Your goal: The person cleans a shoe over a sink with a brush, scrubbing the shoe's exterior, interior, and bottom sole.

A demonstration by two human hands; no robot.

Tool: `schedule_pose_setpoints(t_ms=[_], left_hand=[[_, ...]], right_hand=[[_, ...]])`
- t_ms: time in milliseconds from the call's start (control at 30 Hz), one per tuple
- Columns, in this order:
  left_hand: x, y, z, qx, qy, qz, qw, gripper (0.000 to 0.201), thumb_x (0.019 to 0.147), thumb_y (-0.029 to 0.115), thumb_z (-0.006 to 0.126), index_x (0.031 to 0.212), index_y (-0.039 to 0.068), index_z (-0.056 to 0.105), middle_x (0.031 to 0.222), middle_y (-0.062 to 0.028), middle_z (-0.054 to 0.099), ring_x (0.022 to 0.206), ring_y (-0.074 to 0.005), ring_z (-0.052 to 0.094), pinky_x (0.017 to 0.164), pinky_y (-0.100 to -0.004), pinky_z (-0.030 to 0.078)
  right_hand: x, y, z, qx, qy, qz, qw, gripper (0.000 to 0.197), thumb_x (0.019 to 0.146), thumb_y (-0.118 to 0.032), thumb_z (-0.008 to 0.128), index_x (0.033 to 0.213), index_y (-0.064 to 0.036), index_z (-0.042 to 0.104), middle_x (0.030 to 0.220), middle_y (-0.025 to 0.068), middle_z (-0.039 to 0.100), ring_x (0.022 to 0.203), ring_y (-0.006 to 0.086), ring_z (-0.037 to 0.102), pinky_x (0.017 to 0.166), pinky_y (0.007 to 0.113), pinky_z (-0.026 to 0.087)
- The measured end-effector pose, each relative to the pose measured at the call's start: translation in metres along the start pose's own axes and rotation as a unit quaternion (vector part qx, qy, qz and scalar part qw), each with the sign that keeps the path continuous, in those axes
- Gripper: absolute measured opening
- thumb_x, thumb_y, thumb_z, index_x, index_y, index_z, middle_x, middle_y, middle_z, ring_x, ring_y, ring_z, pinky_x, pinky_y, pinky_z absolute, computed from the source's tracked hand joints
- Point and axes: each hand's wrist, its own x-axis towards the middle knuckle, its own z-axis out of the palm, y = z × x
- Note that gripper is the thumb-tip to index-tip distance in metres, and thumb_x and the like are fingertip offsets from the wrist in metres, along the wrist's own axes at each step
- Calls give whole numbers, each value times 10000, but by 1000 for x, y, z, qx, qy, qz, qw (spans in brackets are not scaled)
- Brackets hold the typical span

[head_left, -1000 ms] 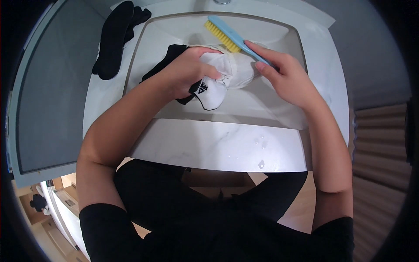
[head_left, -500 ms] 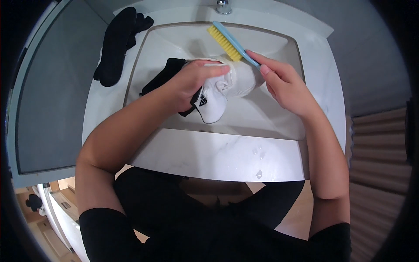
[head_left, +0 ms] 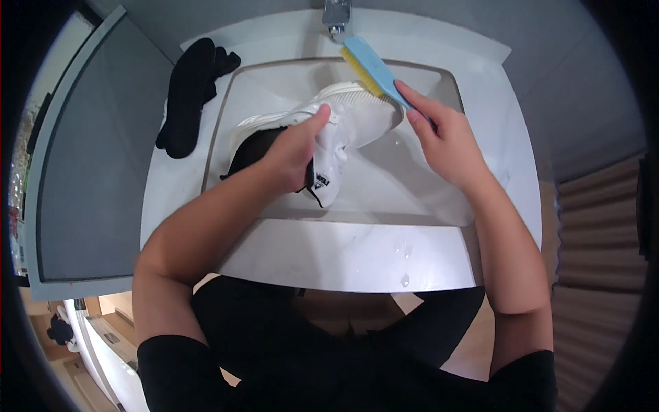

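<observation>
A white shoe with a black lining is held tilted over the sink basin, its toe toward the right. My left hand grips it around the opening, thumb on top and fingers hidden beneath. In my right hand is a scrubbing brush with a light blue back and yellow bristles, held by its handle. The bristles face the ribbed sole edge near the toe and appear to touch it.
A chrome faucet stands behind the basin. Long black pieces, perhaps insoles or socks, lie on the left of the white counter. Water drops dot its front ledge. A grey panel stands at left, a pleated curtain at right.
The shoe has turned in my left hand, showing more of its side and sole edge. The brush has rolled, so its blue back shows more. The whole view has shifted slightly.
</observation>
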Motion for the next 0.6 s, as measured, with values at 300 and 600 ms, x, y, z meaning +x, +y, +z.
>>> schedule_pose_setpoints(t_ms=[300, 600], left_hand=[[3, -8, -15, 320, 17, 177, 930, 548, 1043, 485, 520, 1363, 46, 586, 1308, -67, 632, 1166, -197, 567, 1032, -332, 421], [5, -17, -20, 553, 116, 253, 785, 526, 1079, 437, 423, 1426, 62, 544, 1415, -142, 580, 1316, -293, 517, 1136, -382, 349]], right_hand=[[-17, -20, 8, -33, -28, -55, 998, 467, 984, -82, 577, 1431, -219, 587, 741, 239, 627, 616, 381, 594, 646, 397, 498], [-18, -30, -3, 13, -127, -45, 991, 506, 940, -20, 573, 1420, -181, 597, 763, 244, 655, 615, 377, 616, 642, 397, 517]])
